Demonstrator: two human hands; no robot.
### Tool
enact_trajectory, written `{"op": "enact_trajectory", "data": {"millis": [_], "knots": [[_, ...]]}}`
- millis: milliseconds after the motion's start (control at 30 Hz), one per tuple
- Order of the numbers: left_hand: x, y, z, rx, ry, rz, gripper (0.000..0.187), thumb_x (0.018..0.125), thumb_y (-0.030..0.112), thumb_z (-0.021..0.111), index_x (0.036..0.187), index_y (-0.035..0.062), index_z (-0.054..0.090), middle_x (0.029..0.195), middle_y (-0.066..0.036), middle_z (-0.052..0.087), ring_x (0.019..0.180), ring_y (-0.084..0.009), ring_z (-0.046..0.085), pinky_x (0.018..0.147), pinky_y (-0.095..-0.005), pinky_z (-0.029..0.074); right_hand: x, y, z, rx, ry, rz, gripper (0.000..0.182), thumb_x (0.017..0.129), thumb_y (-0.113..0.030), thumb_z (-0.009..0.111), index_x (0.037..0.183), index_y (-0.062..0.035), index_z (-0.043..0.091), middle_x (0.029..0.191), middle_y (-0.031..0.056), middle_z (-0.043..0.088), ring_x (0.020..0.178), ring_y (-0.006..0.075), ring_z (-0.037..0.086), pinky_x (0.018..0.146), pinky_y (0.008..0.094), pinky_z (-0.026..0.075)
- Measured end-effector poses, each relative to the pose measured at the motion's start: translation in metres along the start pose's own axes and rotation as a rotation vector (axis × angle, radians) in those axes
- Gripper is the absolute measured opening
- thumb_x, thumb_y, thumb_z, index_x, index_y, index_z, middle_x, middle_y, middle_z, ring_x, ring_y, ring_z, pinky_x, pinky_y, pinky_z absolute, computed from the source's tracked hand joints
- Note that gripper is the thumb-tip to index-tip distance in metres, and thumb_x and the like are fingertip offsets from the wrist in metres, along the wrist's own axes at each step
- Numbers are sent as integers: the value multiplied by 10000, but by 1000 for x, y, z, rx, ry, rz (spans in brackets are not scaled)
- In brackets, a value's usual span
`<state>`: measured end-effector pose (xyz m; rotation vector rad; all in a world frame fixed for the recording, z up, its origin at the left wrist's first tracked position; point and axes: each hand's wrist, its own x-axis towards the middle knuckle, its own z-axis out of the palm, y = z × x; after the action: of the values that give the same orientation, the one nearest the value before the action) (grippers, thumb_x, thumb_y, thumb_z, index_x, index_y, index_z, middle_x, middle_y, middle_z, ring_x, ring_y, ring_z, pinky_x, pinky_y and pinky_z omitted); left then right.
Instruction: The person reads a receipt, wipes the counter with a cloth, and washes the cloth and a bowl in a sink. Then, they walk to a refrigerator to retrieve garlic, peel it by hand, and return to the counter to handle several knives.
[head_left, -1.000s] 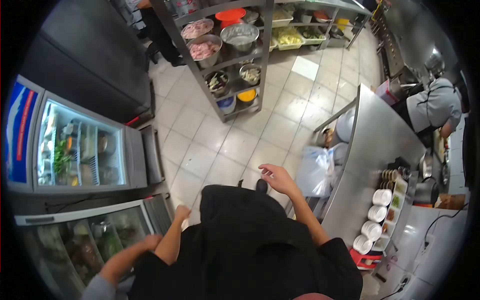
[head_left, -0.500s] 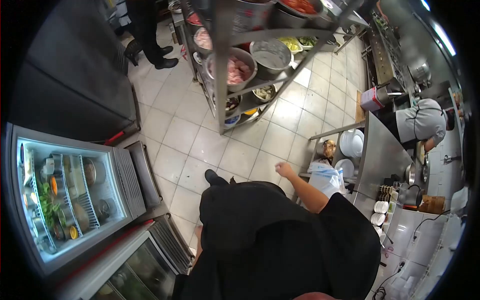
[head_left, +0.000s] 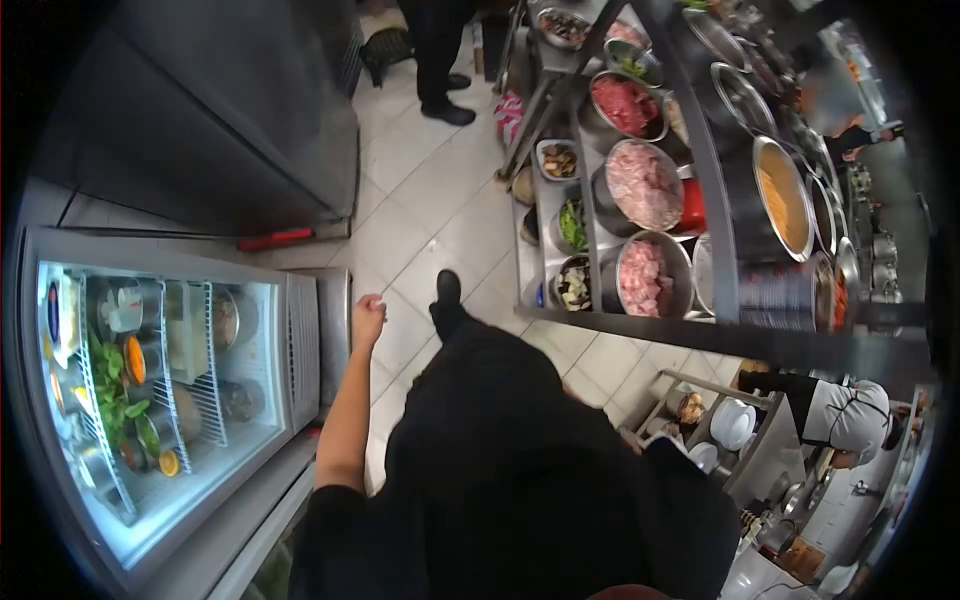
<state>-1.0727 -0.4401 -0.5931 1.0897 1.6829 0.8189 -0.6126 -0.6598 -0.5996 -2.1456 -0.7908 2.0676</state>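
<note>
My left hand hangs over the tiled floor with its fingers loosely curled in, and nothing shows in it. It is nearest to the steel side panel beside a lit fridge on the left. Wire shelves inside the fridge carry green leaves, metal containers and a cut orange-coloured piece. My right hand is out of sight beyond my dark clothing. Ahead to the right is a metal rack with a bowl of pink meat chunks, a larger bowl of pale meat and a bowl of red meat.
A tall dark cabinet stands at the upper left. Another person's dark-trousered legs are at the top. To the right, a person in a light top bends over a counter beside stacked white plates. Tiled floor runs between cabinet and rack.
My left hand has swung forward into view, while my right hand has dropped out of sight. The rack now looms closer on the right, and my view has shifted forward.
</note>
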Motion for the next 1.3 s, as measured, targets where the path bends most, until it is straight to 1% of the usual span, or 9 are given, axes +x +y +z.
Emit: {"op": "enact_trajectory", "data": {"millis": [433,567,633,667,733,967,1033,1233,1300], "knots": [[148,-31,-87,-270,92,-777,183,798,45,427,937,73,544,672,-59,578,474,-150,552,354,-260,387,137,-368,-7,598,-140,-13,375,886,-377,486,1028,-50,605,859,54,641,753,147,567,770,354,456],[277,-57,-72,135,-158,-398,199,834,175,408,839,56,567,651,-108,580,490,-229,554,417,-365,410,158,-420,-1,126,-271,-179,582,912,-449,395,1294,-11,396,1281,120,442,1180,223,400,986,321,321],[350,-67,-65,711,-181,349,283,790,215,463,617,10,552,636,-201,561,646,-375,556,571,-483,413,148,-448,-2,415,-205,139,575,899,-440,436,1264,5,428,1232,120,485,1127,222,451,948,317,352],[394,-73,-53,514,-343,-42,237,758,192,475,662,-5,566,705,-222,570,705,-373,566,608,-484,420,109,-504,6,146,-19,79,565,878,-430,490,1221,18,466,1173,122,526,1053,219,502,908,319,381],[457,10,-47,885,-426,326,236,761,187,467,735,-5,601,800,-245,584,773,-390,573,668,-484,437,114,-521,15,143,141,8,563,872,-430,501,1213,18,474,1152,126,539,1039,219,512,897,320,388],[626,187,46,552,-408,-75,263,741,164,461,888,12,618,947,-224,607,900,-397,566,795,-452,439,167,-567,17,-208,379,-29,579,867,-425,499,1221,32,459,1146,151,564,1051,255,522,934,341,368],[616,309,60,557,-492,45,253,745,138,446,900,13,602,952,-222,601,908,-389,559,801,-437,438,200,-563,38,690,386,-136,512,874,-424,498,1150,6,531,1079,111,590,992,259,527,897,348,375],[691,282,117,580,-797,267,291,875,201,425,1069,50,581,1096,-192,568,1035,-338,529,861,-405,425,262,-576,-14,-271,350,-185,265,832,-236,453,947,-67,621,960,138,622,946,248,554,838,345,405],[713,296,105,621,-824,312,237,789,166,503,960,37,605,976,-184,611,911,-338,574,785,-392,454,327,-543,-15,411,632,-329,277,825,-282,452,853,-59,613,782,102,595,706,226,550,643,353,438]]}}
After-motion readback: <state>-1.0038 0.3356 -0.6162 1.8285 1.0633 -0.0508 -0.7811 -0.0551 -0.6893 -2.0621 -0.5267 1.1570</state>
